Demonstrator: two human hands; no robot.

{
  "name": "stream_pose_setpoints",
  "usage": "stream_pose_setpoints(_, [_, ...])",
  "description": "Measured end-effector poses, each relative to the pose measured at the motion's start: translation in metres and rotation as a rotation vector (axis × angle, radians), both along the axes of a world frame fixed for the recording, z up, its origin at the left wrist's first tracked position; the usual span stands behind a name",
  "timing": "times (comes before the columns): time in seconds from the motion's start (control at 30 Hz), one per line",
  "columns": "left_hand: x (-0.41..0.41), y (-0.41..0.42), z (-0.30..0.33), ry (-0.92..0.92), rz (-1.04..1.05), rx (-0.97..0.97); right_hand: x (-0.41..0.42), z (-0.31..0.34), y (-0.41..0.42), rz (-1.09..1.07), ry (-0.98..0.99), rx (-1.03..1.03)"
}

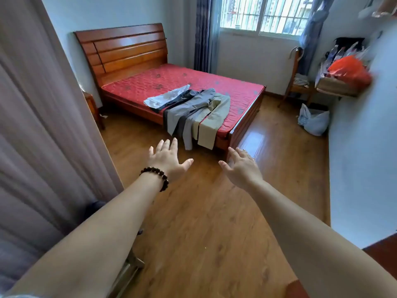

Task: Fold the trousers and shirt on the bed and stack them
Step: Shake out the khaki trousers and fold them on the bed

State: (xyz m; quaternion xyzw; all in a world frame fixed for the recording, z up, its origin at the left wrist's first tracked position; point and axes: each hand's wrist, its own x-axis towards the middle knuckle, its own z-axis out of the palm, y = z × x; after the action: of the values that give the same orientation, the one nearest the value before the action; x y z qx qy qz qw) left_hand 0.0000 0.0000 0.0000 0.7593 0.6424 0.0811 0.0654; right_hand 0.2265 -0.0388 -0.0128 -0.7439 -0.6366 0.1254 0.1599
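So the clothes [189, 108] are lying in a loose, unfolded pile on the near side of the bed [247, 91], right on the red mattress. We're seeing a light grey-white piece [165, 96] at the left end, something dark [182, 96] next to it, then grey trousers [193, 112] and a khaki pair [214, 117] with their legs hanging over the bed's edge toward the floor [204, 211]. Hard to tell which piece is the shirt from here.

We're standing well back from the bed, holding both arms out in front. Our left hand [168, 159] is spreading its fingers flat, palm down, holding nothing, with a dark bead bracelet [155, 176] sitting on the wrist. Our right hand [241, 166] is doing the same, fingers straight and relaxed, nothing in it.

Beyond the bed, a wooden headboard [124, 52] is leaning against the wall, and a barred window [264, 14] is letting light in.
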Motion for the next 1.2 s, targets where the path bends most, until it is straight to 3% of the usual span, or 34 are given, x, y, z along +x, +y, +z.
stream_pose_setpoints(0.4, [0.028,0.096,-0.028,0.025,0.026,-0.063,0.029,-0.029,0.105,0.039,-0.022,-0.065])
stream_pose_setpoints(0.87, [0.057,0.42,-0.038,0.067,-0.008,-0.036,0.069,-0.037,0.413,-0.049,0.025,-0.073])
stream_pose_setpoints(1.2, [0.109,0.595,-0.056,0.076,-0.041,-0.076,0.127,-0.06,0.586,-0.06,0.031,-0.111])
